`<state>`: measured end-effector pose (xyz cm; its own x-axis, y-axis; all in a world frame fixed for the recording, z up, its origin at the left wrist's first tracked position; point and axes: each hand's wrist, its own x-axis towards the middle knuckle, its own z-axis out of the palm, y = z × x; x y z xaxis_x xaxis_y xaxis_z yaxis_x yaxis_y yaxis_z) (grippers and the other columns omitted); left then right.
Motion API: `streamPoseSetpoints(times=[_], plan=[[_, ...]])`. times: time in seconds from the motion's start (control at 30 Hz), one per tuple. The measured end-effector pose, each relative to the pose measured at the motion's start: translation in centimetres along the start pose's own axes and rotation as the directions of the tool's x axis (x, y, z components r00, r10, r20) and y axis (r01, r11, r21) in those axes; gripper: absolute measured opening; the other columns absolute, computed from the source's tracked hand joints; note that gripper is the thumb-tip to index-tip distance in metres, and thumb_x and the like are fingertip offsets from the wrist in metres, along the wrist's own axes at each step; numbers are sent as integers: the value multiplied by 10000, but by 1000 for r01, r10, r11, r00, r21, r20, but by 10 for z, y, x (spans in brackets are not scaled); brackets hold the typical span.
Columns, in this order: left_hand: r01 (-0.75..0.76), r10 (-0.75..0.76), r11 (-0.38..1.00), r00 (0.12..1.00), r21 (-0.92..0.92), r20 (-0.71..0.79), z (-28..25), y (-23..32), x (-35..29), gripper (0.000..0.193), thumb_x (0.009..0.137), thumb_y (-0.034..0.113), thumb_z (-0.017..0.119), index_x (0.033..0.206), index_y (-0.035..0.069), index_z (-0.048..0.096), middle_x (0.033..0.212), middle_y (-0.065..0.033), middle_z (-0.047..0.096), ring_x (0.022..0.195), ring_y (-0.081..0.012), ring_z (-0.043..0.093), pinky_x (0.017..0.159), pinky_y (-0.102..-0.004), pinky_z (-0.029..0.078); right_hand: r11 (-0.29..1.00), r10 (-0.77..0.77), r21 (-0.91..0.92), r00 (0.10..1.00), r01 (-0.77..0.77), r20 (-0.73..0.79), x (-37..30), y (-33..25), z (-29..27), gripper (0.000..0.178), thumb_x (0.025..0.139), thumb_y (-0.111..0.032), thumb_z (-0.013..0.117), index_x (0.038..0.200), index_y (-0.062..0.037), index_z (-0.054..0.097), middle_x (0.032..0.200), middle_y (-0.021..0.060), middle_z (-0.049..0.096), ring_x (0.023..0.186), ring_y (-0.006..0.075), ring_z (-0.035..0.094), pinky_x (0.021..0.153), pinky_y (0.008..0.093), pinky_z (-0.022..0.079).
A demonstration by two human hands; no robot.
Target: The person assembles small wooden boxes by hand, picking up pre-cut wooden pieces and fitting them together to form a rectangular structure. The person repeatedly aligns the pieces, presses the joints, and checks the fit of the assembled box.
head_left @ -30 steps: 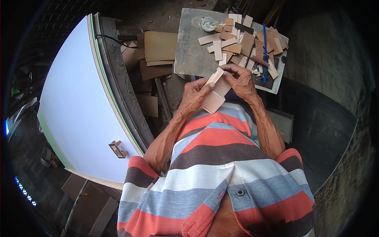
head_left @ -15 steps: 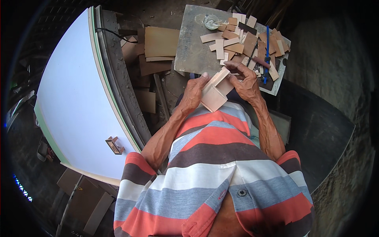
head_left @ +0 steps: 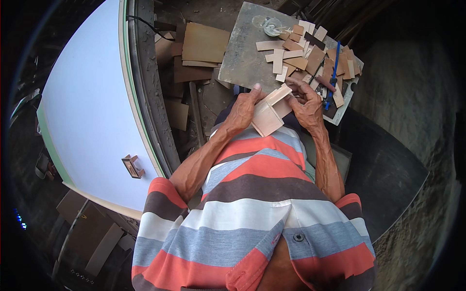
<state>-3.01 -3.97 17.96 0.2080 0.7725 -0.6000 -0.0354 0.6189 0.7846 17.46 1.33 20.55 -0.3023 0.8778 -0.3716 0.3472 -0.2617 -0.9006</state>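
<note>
A small assembly of thin, pale wooden pieces [head_left: 267, 121] is held in front of my striped shirt; it has a flat panel and a narrow raised strip. My left hand [head_left: 242, 110] grips its left side, with the thumb pointing up along the edge. Around the upper right end of the assembly curl the thumb and fingers of my right hand [head_left: 307, 105]. Part of that end is hidden behind the right fingers. Beyond my hands, a heap of thin wood offcuts [head_left: 292, 54] lies on a grey board [head_left: 247, 53].
A blue hacksaw-like tool [head_left: 334, 72] and a dark red rod [head_left: 325, 83] lie among the offcuts. A clear glass dish [head_left: 273, 27] stands at the board's far side. At left, a white-topped table [head_left: 87, 106] carries a small wooden frame [head_left: 132, 167]. Brown sheets [head_left: 205, 42] lie on the floor.
The wooden assembly has tilted slightly in my hands, and my right fingers have shifted a little on its upper end. The whole view has also turned slightly.
</note>
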Motion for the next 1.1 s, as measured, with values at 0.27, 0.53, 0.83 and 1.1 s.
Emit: streamPoseSetpoints(times=[0.27, 0.53, 0.83, 1.1], plan=[[-7, 7, 1000, 1000, 10, 5, 0, 4, -2, 777, 1016, 592, 250, 1188, -50, 651, 999, -140, 693, 885, -177, 639, 826, -303, 496, 999, 10, -30, 1000, -10, -6, 0, 3, 0, 418, 857, -27, 647, 1271, -61, 599, 1042, 59, 677, 940, 125, 648, 815, 258, 518], [11, -11, 999, 1000, -32, -7, 1, 6, -1, 770, 1013, 593, 262, 1183, -47, 655, 977, -131, 692, 862, -168, 633, 806, -295, 492, 1000, 11, -23, 1000, -11, -22, 0, 3, 2, 366, 852, -84, 688, 1211, -52, 624, 947, 43, 684, 865, 120, 640, 767, 270, 506], [29, -30, 999, 999, -32, -33, 1, 10, 0, 762, 1012, 586, 262, 1156, -46, 664, 912, -112, 689, 788, -144, 617, 725, -279, 479, 999, 47, -23, 999, -47, 17, 2, 5, 0, 420, 864, -26, 630, 1281, -41, 583, 958, 31, 675, 850, 76, 621, 766, 221, 504], [67, -69, 995, 997, -72, -35, 0, 1, 6, 737, 1005, 583, 296, 1182, -39, 650, 913, -105, 684, 776, -134, 611, 689, -259, 473, 999, 28, -42, 999, -27, 19, 5, 4, -1, 402, 874, -32, 606, 1275, -36, 579, 946, 51, 699, 828, 83, 621, 756, 242, 507]])
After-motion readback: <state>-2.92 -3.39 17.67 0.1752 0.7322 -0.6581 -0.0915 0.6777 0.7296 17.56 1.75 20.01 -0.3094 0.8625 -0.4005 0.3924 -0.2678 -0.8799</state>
